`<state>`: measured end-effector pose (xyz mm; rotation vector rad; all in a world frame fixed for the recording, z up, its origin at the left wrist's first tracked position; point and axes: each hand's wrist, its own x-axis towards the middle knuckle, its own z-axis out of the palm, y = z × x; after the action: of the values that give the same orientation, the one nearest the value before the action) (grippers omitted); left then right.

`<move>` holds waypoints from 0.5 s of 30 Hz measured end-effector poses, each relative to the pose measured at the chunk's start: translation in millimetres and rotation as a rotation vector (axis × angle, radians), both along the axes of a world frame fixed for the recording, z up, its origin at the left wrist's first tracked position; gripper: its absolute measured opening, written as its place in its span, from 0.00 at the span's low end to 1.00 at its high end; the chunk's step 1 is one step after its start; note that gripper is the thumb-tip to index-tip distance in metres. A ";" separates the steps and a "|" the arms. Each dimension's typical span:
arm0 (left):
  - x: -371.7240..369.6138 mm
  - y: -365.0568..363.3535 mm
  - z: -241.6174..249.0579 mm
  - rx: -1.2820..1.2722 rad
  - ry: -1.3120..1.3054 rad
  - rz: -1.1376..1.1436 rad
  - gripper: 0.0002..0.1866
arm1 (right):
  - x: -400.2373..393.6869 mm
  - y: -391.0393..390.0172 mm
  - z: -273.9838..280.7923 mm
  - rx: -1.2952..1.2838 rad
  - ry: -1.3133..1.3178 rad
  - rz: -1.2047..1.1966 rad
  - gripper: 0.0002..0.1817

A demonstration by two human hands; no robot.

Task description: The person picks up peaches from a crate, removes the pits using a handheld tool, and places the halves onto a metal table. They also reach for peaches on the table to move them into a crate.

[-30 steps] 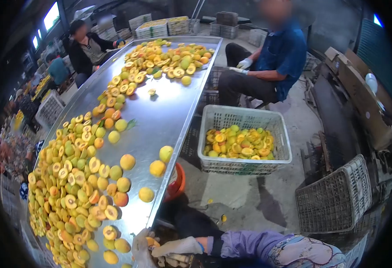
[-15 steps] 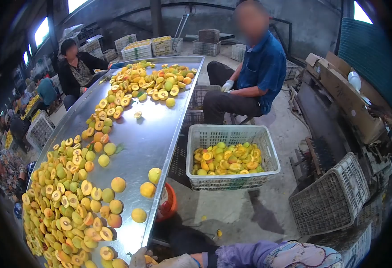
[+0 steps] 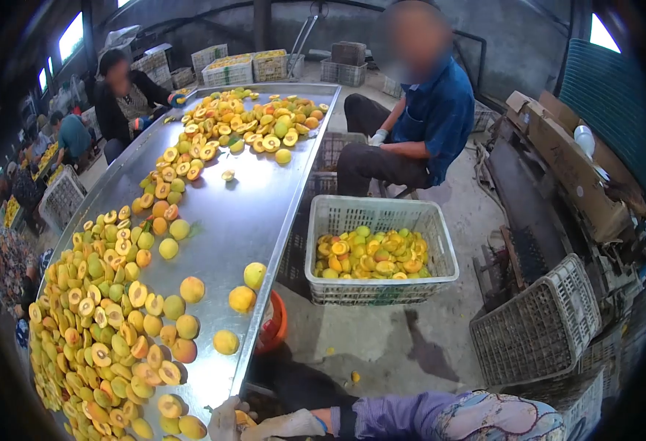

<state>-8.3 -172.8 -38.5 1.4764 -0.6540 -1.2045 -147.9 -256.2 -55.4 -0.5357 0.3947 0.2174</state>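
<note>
Head view, bottom edge of the frame: the right hand (image 3: 286, 425) in a pale glove and the left hand (image 3: 223, 420) close their fingers together around a small orange-yellow halved fruit (image 3: 243, 419), just below the long steel table (image 3: 264, 198); loose round yellow fruits (image 3: 226, 342) lie above-left.

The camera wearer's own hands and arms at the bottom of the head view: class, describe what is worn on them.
Both hands wear pale, off-white work gloves: the left hand and the right hand. A blue band shows at the right glove's cuff. The right arm has a purple, finely striped sleeve, then a floral patterned oversleeve nearer the elbow. The left arm is out of view.
</note>
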 end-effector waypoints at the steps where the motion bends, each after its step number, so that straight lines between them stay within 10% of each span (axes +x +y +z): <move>1: 0.3 1.0 0.2 0.010 0.014 0.005 0.27 | 1.0 2.2 1.5 0.029 0.013 -0.024 0.16; 15: 3.2 -1.3 -1.2 0.056 0.072 -0.008 0.25 | 14.2 13.5 -43.7 0.009 -0.005 0.041 0.17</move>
<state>-5.1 -174.1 -39.8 1.4707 -0.5828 -1.2853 -133.7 -242.7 -99.1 -0.5359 0.3780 0.2572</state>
